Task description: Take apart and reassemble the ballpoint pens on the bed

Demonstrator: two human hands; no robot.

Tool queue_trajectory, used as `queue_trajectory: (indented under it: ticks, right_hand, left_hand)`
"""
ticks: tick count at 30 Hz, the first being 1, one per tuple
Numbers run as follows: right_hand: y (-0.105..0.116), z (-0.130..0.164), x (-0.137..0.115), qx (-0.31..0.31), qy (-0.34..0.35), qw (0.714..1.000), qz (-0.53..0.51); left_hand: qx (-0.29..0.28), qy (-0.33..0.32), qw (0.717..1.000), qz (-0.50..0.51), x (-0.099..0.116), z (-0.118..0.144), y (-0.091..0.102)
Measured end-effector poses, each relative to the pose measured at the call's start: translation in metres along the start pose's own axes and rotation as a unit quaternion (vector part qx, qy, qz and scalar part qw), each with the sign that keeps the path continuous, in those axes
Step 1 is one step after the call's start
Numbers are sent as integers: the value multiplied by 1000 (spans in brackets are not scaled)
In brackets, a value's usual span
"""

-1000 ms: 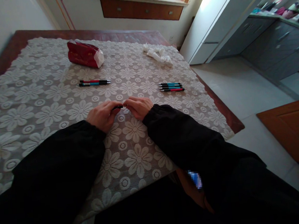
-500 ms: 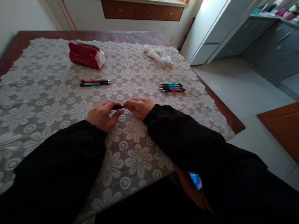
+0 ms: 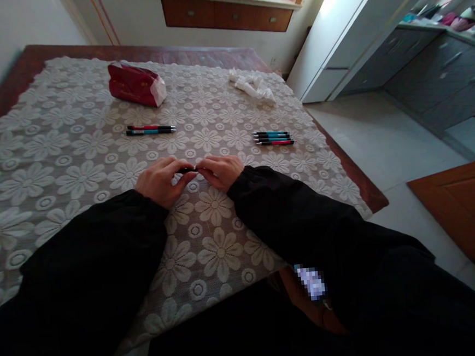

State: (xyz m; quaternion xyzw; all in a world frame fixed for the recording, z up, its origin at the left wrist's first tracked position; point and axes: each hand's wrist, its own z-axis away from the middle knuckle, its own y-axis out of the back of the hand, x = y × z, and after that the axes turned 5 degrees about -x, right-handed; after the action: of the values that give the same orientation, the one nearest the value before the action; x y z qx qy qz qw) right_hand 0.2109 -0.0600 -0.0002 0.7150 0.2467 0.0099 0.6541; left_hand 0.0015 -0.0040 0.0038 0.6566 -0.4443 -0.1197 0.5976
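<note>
Both my hands meet over the near middle of the table, fingertips close together. My left hand (image 3: 161, 179) is closed around a short dark pen part (image 3: 185, 170), whose far end points right. My right hand (image 3: 220, 171) pinches the tip end of the same piece; my fingers cover most of it. Beyond my left hand lie two pens (image 3: 151, 129), one red and black, one blue and black. Past my right hand, several pens (image 3: 273, 138) lie side by side, mostly blue and black with a red one nearest me.
A flower-patterned lace cloth (image 3: 221, 253) covers the wooden table. Toward the back left stands a red packet (image 3: 135, 84), and a crumpled white plastic bag (image 3: 253, 86) lies at the back right. A wooden chair (image 3: 465, 204) is at the right, beyond the table edge.
My hands stay almost in place, still together on the dark pen part. The view has shifted slightly; the pens and packet have not moved on the cloth.
</note>
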Motion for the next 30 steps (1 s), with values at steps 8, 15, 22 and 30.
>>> queue_trajectory:
  ticks: [8,15,22,30]
  right_hand:
    - [2,-1,2,-3,11,1000,-12]
    - [4,-2,1,-14,-8,1000,6]
    - [5,-1,0,-8,-14,1000,13]
    - [5,0,0,-23,-14,1000,6]
  left_hand:
    - [-4,54,998,-15,2,1,1]
    - [-15,11,1000,15,1,0,0]
    - [-10,26,1000,7,1,1,0]
    - [-3,32,999,-6,2,0,2]
